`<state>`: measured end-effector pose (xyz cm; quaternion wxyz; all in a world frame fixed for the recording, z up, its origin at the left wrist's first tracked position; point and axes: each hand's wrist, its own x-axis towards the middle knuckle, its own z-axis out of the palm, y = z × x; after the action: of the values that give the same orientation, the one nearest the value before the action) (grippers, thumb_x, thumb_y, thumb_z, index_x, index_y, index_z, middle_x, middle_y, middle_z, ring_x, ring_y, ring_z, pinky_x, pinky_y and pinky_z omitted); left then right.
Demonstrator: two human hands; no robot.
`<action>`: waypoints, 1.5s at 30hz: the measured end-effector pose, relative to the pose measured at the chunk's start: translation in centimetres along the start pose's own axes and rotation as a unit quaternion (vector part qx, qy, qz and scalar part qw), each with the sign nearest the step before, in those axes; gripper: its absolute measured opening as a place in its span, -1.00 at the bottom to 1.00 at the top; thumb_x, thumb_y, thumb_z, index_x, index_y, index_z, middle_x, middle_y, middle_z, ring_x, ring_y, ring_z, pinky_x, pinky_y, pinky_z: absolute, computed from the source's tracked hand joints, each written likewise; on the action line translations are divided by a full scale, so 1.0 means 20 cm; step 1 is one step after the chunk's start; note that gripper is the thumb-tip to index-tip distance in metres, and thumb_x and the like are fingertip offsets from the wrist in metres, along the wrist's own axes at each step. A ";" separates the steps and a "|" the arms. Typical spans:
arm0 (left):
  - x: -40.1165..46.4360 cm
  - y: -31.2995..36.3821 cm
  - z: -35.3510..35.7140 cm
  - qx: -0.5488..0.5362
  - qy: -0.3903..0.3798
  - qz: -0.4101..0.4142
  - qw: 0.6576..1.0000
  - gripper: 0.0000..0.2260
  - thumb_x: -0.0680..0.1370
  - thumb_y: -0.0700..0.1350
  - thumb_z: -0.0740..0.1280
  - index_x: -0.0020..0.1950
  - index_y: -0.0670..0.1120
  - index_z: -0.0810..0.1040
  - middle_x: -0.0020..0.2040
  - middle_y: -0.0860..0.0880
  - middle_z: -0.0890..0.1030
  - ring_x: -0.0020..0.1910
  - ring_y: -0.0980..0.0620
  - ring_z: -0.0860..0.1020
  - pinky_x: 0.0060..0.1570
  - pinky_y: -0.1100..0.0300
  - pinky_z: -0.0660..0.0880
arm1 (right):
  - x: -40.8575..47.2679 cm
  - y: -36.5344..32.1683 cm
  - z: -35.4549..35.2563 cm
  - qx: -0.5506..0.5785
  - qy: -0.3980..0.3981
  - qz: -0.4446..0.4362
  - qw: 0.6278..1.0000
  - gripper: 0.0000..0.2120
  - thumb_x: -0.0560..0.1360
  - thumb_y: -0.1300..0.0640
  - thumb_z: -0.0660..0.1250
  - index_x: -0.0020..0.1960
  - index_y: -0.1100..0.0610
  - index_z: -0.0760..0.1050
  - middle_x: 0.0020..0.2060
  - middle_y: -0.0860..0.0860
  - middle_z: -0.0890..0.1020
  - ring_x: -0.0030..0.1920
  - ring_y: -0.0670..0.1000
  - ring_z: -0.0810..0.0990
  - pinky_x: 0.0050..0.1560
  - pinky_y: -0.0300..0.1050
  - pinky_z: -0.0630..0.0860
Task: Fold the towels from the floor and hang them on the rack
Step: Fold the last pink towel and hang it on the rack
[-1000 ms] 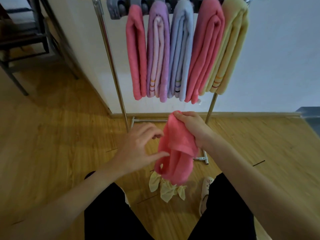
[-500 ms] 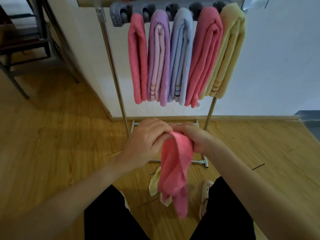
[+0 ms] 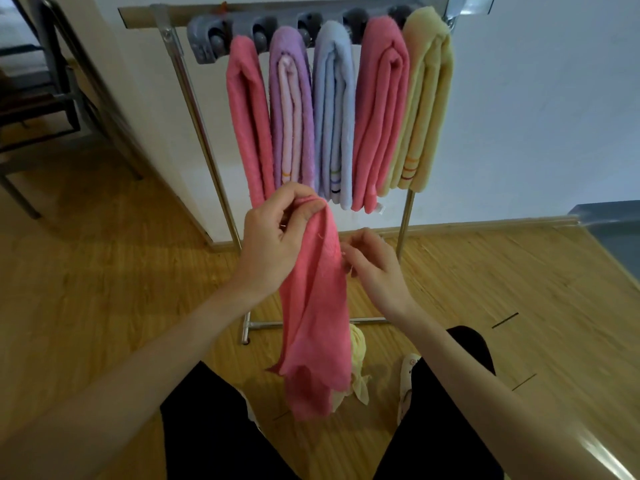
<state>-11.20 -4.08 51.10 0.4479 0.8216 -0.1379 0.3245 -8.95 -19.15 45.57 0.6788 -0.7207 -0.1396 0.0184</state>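
Note:
A pink towel (image 3: 317, 317) hangs long and loose in front of me. My left hand (image 3: 277, 233) pinches its top corner, just below the hanging towels. My right hand (image 3: 374, 268) pinches the towel's right edge a little lower. A crumpled yellow towel (image 3: 358, 372) lies on the wooden floor behind the pink one, mostly hidden by it. The metal rack (image 3: 197, 116) stands against the wall with several folded towels on its grey holder: pink (image 3: 247, 126), purple (image 3: 292, 112), blue (image 3: 334, 112), pink (image 3: 379, 112) and yellow (image 3: 424, 105).
My legs in black trousers (image 3: 214, 441) and a white shoe (image 3: 407, 379) are at the bottom of the view. The rack's base bar (image 3: 263, 324) lies on the floor by the towels. A dark metal frame (image 3: 52, 81) stands at the far left.
The bunched pink towel has been raised and let hang to full length. My left hand took its top corner, and my right hand slid from the top to the right edge.

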 end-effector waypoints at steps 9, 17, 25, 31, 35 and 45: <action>0.03 -0.01 -0.02 0.018 -0.016 0.031 0.999 -0.92 0.56 -0.21 0.32 0.01 -0.14 0.60 -0.15 0.06 0.61 -0.13 0.25 0.57 -0.09 0.42 0.45 | -0.06 -0.07 0.10 -0.170 0.124 -0.209 0.955 -0.76 0.37 0.03 0.43 -0.14 0.12 0.42 -0.25 -0.03 0.52 -0.23 -0.03 0.49 -0.24 -0.20 0.44; 0.05 -0.02 -0.06 0.028 0.014 0.029 0.999 -0.92 0.57 -0.19 0.32 -0.02 -0.16 0.60 -0.19 0.04 0.61 -0.20 0.15 0.56 -0.20 0.34 0.46 | 0.01 0.02 0.04 -0.214 0.082 -0.132 0.964 -0.90 0.34 0.22 0.33 -0.14 0.12 0.53 -0.27 -0.06 0.59 -0.26 -0.08 0.53 -0.22 -0.05 0.53; 0.08 -0.11 -0.18 0.011 0.135 -0.061 0.989 -0.93 0.58 -0.20 0.30 -0.07 -0.09 0.56 -0.24 0.13 0.54 -0.24 0.26 0.49 -0.19 0.41 0.41 | -0.02 0.33 -0.16 -0.211 0.004 -0.044 0.976 -0.77 0.50 0.26 0.34 -0.30 0.06 0.55 -0.53 -0.23 0.46 -0.47 -0.14 0.38 -0.39 -0.32 0.27; 0.06 -0.20 -0.26 0.008 0.192 -0.139 0.971 -0.93 0.58 -0.15 0.30 -0.03 -0.09 0.58 -0.22 0.14 0.55 -0.23 0.31 0.51 -0.15 0.41 0.44 | -0.08 0.45 -0.26 -0.215 -0.002 0.005 0.977 -0.64 0.54 0.27 0.31 -0.33 -0.10 0.52 -0.57 -0.17 0.47 -0.51 -0.16 0.36 -0.44 -0.37 0.25; 0.02 -0.25 -0.28 0.016 0.186 -0.175 0.967 -0.93 0.58 -0.15 0.30 -0.04 -0.09 0.57 -0.24 0.13 0.54 -0.26 0.34 0.50 -0.19 0.45 0.42 | -0.12 0.43 -0.27 -0.179 0.010 0.033 0.983 -0.77 0.56 0.32 0.25 -0.13 0.08 0.61 -0.54 -0.15 0.54 -0.50 -0.21 0.44 -0.44 -0.43 0.32; -0.19 -0.28 -0.28 -0.092 0.054 -0.384 0.917 -0.85 0.61 -0.21 0.22 0.03 -0.10 0.58 -0.06 0.02 0.60 -0.18 0.18 0.58 -0.29 0.31 0.49 | -0.07 0.22 -0.13 0.039 0.097 0.302 0.947 -0.77 0.55 0.13 0.31 -0.15 0.30 0.55 -0.26 0.16 0.61 -0.25 0.09 0.59 -0.18 -0.03 0.53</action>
<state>-13.42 3.46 47.16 0.6185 0.7477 0.1832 0.1574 -8.96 -22.07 41.26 0.6794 -0.7001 0.1520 0.1584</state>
